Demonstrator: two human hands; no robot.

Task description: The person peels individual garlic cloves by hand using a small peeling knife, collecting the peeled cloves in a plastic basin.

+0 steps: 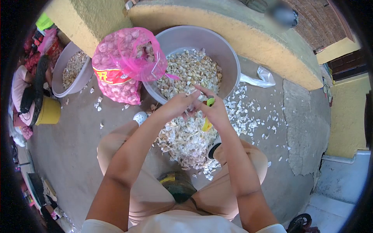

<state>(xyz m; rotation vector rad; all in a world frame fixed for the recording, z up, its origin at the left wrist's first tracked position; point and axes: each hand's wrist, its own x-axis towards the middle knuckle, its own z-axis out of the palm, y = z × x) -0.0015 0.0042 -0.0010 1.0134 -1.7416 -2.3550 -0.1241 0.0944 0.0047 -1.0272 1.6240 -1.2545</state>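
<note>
My left hand (179, 105) and my right hand (214, 110) meet over the front rim of a large whitish basin (232, 50). Fingers of both hands are curled in and overlap. A yellow-green handle (210, 102) shows in my right hand, and its tool end is hidden. Whatever my left fingers pinch is too covered to make out. Many garlic cloves (194, 72) lie in the basin. Below my hands, a heap of papery garlic skins (186, 141) sits on the ground between my feet.
A pink mesh sack of garlic bulbs (116, 58) leans against the basin's left side. Another basin (58, 83), a yellow bucket (48, 110) and a seated person (29, 89) are at left. A plastic bag (264, 77) lies right, by a low curved wall (248, 42).
</note>
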